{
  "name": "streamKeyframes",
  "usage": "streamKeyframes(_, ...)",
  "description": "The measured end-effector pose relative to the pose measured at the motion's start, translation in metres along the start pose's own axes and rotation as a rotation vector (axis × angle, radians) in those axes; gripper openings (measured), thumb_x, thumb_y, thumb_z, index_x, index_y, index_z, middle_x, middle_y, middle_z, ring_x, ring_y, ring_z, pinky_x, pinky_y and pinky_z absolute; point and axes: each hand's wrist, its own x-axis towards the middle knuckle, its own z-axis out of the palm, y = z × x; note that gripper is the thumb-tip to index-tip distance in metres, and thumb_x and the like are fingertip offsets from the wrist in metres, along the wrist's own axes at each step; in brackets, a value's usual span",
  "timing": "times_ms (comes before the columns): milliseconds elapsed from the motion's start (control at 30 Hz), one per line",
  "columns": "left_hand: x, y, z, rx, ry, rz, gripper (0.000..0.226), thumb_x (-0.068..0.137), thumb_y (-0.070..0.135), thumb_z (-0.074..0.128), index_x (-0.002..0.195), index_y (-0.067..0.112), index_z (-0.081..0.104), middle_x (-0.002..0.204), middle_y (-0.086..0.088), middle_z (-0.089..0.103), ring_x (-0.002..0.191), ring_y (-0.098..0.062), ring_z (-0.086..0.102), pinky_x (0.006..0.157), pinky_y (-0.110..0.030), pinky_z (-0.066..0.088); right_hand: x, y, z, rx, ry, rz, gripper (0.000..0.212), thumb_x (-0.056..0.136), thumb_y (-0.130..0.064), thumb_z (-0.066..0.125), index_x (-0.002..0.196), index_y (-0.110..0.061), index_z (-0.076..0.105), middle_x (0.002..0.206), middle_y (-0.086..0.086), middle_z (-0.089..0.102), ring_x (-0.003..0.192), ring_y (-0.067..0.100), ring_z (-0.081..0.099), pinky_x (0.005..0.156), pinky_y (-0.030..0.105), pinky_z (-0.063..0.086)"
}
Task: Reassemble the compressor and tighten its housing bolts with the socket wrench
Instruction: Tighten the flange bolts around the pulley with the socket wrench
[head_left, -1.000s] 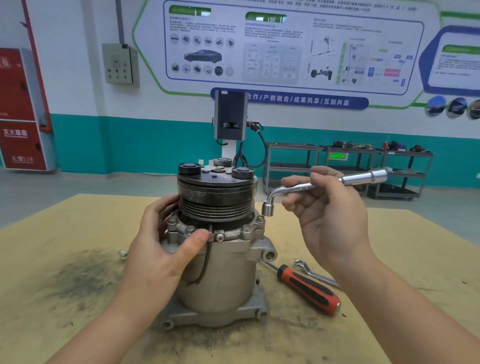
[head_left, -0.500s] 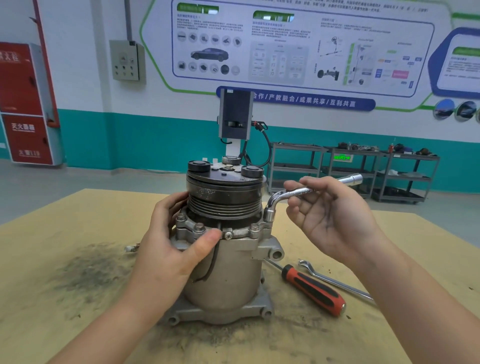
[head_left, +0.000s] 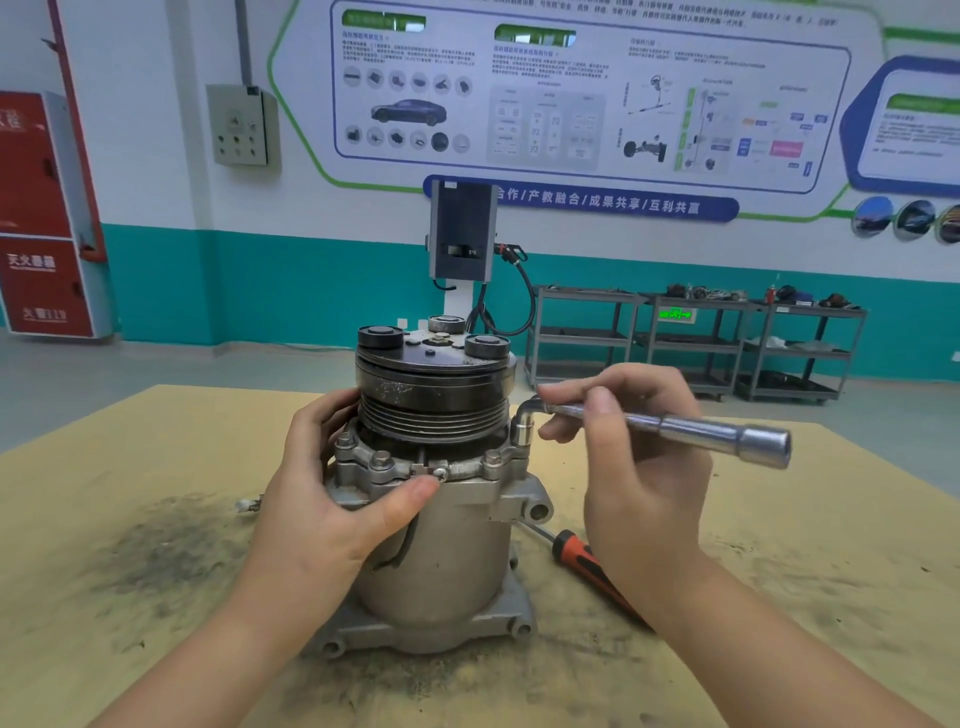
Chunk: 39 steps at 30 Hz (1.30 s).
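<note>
The grey metal compressor (head_left: 441, 566) stands upright on the tan bench, its black grooved pulley (head_left: 434, 400) on top. My left hand (head_left: 332, 499) grips the housing flange from the left, thumb pressed by a front screw. My right hand (head_left: 634, 457) holds the L-shaped socket wrench (head_left: 675, 428) near its bend. The wrench's short end sits down over a housing bolt (head_left: 521, 434) at the flange's right side. Its long handle points right, ending in a wide socket. Other flange bolts (head_left: 382, 460) show at the front.
A red-and-black screwdriver (head_left: 587, 561) lies on the bench (head_left: 156, 597) right of the compressor, partly under my right forearm. A small metal part (head_left: 248, 504) lies at the left. Dark grime stains the bench. Shelving carts (head_left: 691, 343) stand far behind.
The wrench's short end came down from beside the pulley onto the right flange bolt, and its handle swung toward the right front. My left hand kept its grip on the housing.
</note>
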Motion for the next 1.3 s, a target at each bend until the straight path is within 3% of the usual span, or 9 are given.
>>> streamKeyframes(167,0.000,0.001,0.000,0.004,0.008,-0.012,0.064,0.052,0.060,0.076,0.108,0.066,0.047,0.118,0.035,0.059,0.110,0.009,0.058,0.090,-0.019,0.042,0.010,-0.010,-0.001,-0.181,-0.190,-0.093,0.009,0.094,-0.016,0.047,0.096,-0.017,0.055,0.087,-0.001,0.061,0.072,0.012,0.062,0.064,0.026,0.055)
streamKeyframes(333,0.000,0.000,-0.001,0.009,0.001,-0.016,0.065,0.052,0.061,0.076,0.110,0.065,0.047,0.119,0.036,0.058,0.112,0.011,0.056,0.090,-0.017,0.040,0.028,-0.020,-0.006,0.194,0.082,0.313,0.011,0.092,-0.013,0.048,0.100,-0.019,0.044,0.075,0.001,0.067,0.056,0.019,0.064,0.062,0.026,0.053)
streamKeyframes(433,0.000,0.000,-0.001,-0.007,0.001,-0.018,0.066,0.053,0.061,0.077,0.111,0.065,0.047,0.121,0.034,0.058,0.113,0.009,0.056,0.091,-0.018,0.041,0.035,-0.015,-0.012,0.330,0.157,0.508,0.015,0.099,-0.004,0.044,0.101,-0.019,0.043,0.067,0.002,0.068,0.050,0.019,0.063,0.058,0.026,0.054)
streamKeyframes(867,-0.001,-0.001,-0.002,-0.011,-0.015,-0.041,0.072,0.051,0.063,0.079,0.115,0.063,0.046,0.121,0.035,0.057,0.112,0.010,0.057,0.094,-0.024,0.042,0.039,-0.001,-0.016,0.611,0.150,0.889,0.010,0.095,-0.002,0.043,0.091,-0.008,0.049,0.067,0.015,0.068,0.050,0.020,0.060,0.051,0.026,0.053)
streamKeyframes(967,-0.002,-0.002,0.000,-0.017,-0.002,-0.041,0.072,0.053,0.064,0.079,0.117,0.060,0.046,0.123,0.030,0.059,0.113,0.005,0.059,0.096,-0.027,0.043,0.035,0.002,-0.014,0.554,0.147,0.805,0.022,0.092,0.001,0.042,0.078,-0.009,0.055,0.066,0.015,0.066,0.048,0.020,0.058,0.050,0.026,0.052)
streamKeyframes(1067,-0.003,-0.001,0.001,-0.018,0.004,-0.045,0.075,0.052,0.068,0.079,0.119,0.059,0.046,0.124,0.028,0.060,0.114,0.004,0.059,0.096,-0.029,0.043,0.025,0.001,-0.011,0.408,0.136,0.535,0.030,0.084,0.003,0.045,0.067,-0.013,0.064,0.065,0.014,0.065,0.046,0.024,0.058,0.050,0.027,0.050)
streamKeyframes(1200,-0.004,0.001,0.002,-0.007,0.013,-0.057,0.075,0.052,0.069,0.079,0.119,0.059,0.046,0.124,0.027,0.060,0.115,0.002,0.059,0.097,-0.030,0.044,0.012,-0.004,-0.006,0.130,0.060,0.197,0.013,0.083,-0.009,0.054,0.080,-0.011,0.066,0.074,0.005,0.068,0.054,0.024,0.062,0.058,0.033,0.053)
streamKeyframes(1300,-0.005,0.002,0.002,0.005,0.013,-0.058,0.072,0.054,0.062,0.079,0.118,0.059,0.046,0.124,0.028,0.060,0.113,0.003,0.059,0.096,-0.029,0.044,0.017,-0.013,-0.005,0.139,0.128,0.167,0.006,0.090,-0.013,0.053,0.089,-0.015,0.059,0.079,0.003,0.069,0.061,0.024,0.065,0.063,0.033,0.055)
